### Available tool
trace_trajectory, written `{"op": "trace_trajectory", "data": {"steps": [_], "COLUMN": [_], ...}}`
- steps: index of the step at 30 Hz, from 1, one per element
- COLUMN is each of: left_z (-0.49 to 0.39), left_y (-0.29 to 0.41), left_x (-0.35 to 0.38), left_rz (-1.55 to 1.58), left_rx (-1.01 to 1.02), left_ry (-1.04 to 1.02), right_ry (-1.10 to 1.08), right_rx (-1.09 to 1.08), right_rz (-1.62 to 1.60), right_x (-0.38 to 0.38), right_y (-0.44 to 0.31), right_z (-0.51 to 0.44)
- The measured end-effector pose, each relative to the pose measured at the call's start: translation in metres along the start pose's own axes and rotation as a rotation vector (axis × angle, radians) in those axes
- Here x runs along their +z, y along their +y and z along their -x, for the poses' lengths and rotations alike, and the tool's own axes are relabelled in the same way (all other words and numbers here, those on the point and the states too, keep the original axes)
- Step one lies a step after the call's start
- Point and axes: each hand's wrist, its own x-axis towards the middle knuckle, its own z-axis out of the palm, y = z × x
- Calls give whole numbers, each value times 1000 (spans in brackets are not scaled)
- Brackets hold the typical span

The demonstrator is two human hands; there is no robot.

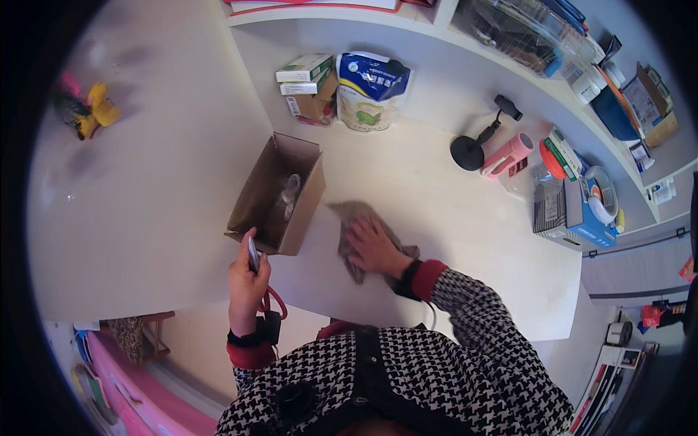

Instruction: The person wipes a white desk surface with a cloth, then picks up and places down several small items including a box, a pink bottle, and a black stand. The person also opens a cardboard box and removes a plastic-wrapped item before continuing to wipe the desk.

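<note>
My right hand point(375, 246) lies palm down on a crumpled grey-brown cloth point(354, 210), holding it against the white tabletop point(469, 267). The hand and cloth are slightly blurred. A slim silvery object point(253, 254) is held in my left hand point(248, 278), thumb up; I see it nearly edge-on and cannot tell what it is. Just beyond that hand stands an open cardboard box point(308, 210), with crumpled clear plastic point(290, 191) inside. A red loop point(278, 302) shows beside my left wrist.
At the back stand small stacked cartons point(305, 73), a blue-and-white pouch point(373, 92), a black stand point(468, 152) and a pink bottle point(508, 155). A blue carton point(578, 223) holding items sits near the right edge. Loaded shelves point(403, 24) overhang the back.
</note>
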Motion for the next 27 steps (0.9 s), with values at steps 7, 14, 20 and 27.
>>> {"op": "trace_trajectory", "data": {"steps": [7,14,20,27], "left_z": [-10,-7,41,91], "left_y": [-15,-19,-22,-24], "left_x": [-10,-9,-35,-68], "left_rz": [-40,-207,-198,-287], "left_rx": [-4,-49,-10,-4], "left_ry": [-201,-186,-26,64], "right_ry": [-240,-23,-13,-95], "right_rx": [-83,290,419,321], "right_rz": [-54,111,43,9], "right_x": [-51,-16,6,24], "right_y": [56,121,112,83], "right_z": [96,-10,-149,-253]}}
